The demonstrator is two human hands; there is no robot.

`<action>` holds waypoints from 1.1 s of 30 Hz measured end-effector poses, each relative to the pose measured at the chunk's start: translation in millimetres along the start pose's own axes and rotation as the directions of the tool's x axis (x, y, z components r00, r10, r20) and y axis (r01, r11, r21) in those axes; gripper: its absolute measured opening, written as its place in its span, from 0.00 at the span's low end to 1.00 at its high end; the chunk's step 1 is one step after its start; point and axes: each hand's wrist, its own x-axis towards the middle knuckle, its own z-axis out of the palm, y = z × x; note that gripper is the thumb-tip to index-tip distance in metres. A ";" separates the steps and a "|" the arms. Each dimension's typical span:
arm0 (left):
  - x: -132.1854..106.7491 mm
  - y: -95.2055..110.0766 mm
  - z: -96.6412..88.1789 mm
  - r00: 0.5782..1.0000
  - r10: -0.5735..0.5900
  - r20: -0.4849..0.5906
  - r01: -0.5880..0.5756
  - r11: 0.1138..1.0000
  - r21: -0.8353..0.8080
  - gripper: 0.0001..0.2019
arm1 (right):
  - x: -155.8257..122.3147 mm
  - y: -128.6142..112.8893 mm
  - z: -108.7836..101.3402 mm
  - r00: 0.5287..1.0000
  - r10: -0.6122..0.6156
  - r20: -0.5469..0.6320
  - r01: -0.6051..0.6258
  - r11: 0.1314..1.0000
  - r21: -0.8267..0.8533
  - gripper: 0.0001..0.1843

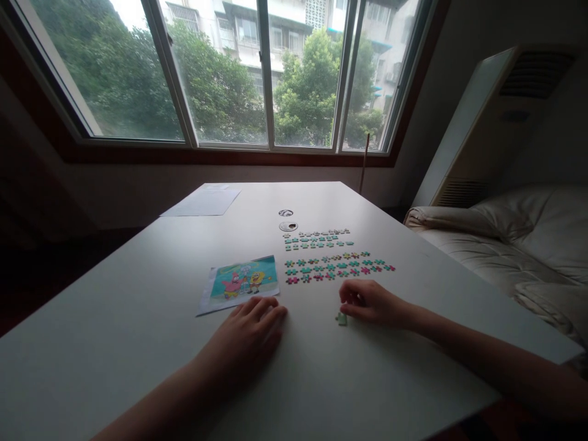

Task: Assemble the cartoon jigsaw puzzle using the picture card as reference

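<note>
My right hand (371,303) is curled at the right of the table, its thumb and fingertips at a pale green jigsaw puzzle piece (342,320) near the table surface. Palm down, my left hand (260,321) lies on the white table with its fingers stretched out, by the lower right edge of a cartoon picture sheet (218,285). Its fingertips hide part of that edge, and nothing shows in its grasp. Beyond my right hand, several rows of loose puzzle pieces (342,266) in green, pink and yellow are laid out, with paler ones farther back.
Two small round objects (288,226) lie behind the rows. White paper (202,201) rests at the table's far left corner. A padded sofa (514,229) stands to the right, with a tall air conditioner (487,122) behind it. Windows are beyond the table (138,318).
</note>
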 end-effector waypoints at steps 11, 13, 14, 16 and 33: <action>-3.6 -5.3 2.2 0.999 0.025 0.026 -0.025 1.000 0.013 0.17 | -4.4 -2.5 -4.0 0.990 -0.094 0.105 0.104 0.990 -0.094 0.14; -3.7 -5.9 2.0 0.999 0.029 0.037 -0.030 0.999 0.015 0.17 | -4.1 -1.1 -6.2 0.985 -0.107 0.132 0.116 0.991 -0.063 0.14; -3.9 -6.0 1.8 0.999 0.030 0.040 -0.030 0.999 0.015 0.17 | -3.9 -0.4 -7.0 0.984 -0.107 0.140 0.116 0.992 -0.054 0.14; -4.2 -5.8 1.7 0.999 0.030 0.039 -0.031 0.999 0.014 0.17 | -3.6 0.8 -7.8 0.984 -0.102 0.145 0.111 0.992 -0.055 0.15; -4.9 -5.1 7.7 1.000 0.020 0.016 -0.021 1.000 0.013 0.17 | -1.8 0.5 -7.9 0.984 -0.124 0.130 0.134 0.989 -0.066 0.14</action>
